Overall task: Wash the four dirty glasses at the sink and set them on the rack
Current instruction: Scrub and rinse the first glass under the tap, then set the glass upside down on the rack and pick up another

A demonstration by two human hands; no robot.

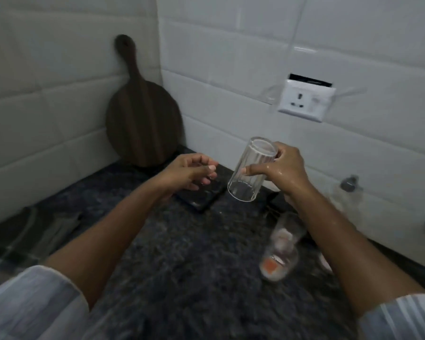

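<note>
My right hand (284,171) is wet and grips a clear glass (249,171), tilted upside down with its mouth toward the counter. My left hand (193,171) hovers just left of it with loosely curled fingers, holding nothing. Two more glasses stand blurred on the dark speckled counter (182,253) under my right forearm: one (279,262) shows an orange-red patch at its base, the other (288,230) is behind it. At the left edge lies a shiny metal rack or tray (42,229), blurred.
A dark round wooden board (144,119) leans in the tiled corner. A black flat object like a phone (201,195) lies on the counter under my hands. A white wall socket (306,100) and a metal fitting (350,184) are on the right wall.
</note>
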